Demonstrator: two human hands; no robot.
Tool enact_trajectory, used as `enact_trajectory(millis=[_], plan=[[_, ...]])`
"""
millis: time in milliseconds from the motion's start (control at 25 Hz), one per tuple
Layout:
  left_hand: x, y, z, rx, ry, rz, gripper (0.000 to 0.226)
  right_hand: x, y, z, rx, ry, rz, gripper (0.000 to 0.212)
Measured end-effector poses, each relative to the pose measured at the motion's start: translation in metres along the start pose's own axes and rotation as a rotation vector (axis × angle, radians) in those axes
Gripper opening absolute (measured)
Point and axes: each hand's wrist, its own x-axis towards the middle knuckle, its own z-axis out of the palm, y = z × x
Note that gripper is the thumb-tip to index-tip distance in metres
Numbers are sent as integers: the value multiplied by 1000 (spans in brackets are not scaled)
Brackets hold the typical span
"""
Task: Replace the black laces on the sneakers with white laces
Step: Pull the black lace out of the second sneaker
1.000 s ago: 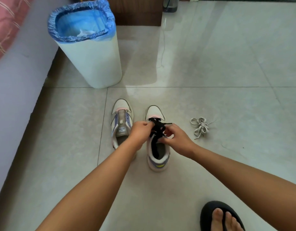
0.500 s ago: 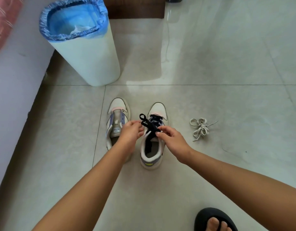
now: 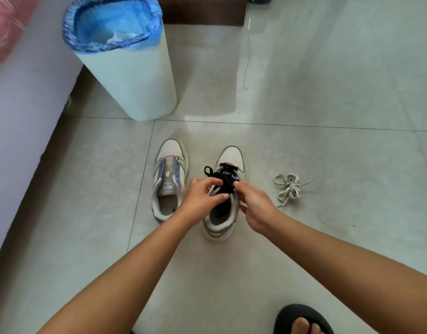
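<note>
Right sneaker (image 3: 223, 203) at centre of floor (image 3: 328, 104), black lace (image 3: 223, 177) bunched over tongue. Left hand (image 3: 202, 201) and right hand (image 3: 254, 210) both pinching lace. Advice: loosen crossings top down, draw ends clear evenly. White lace (image 3: 289, 188) at 3 o'clock, untouched; laceless left sneaker (image 3: 169, 179) at 9.

The left sneaker's tongue label (image 3: 167, 186) carries small print, too blurred to read.

My hands (image 3: 205, 198) cover the middle of the black lace (image 3: 223, 175), so which strand each one pinches I cannot tell. The bin (image 3: 125, 75) loses its top rim to the frame's edge, my slipper (image 3: 301, 318) its lower part. The tongue label (image 3: 168, 186) is unreadable.
</note>
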Motion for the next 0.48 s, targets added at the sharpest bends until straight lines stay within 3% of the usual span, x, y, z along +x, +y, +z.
enact_trajectory(millis=[160,240,480], plan=[[7,1,0,75,9,54,17,2,-22,-10,171,-95,215,28],[9,-2,-1,63,-4,73,8,6,-36,-19,302,-92,204,31],[10,-2,7,104,-134,117,26,17,-85,-37,584,-48,40,35]])
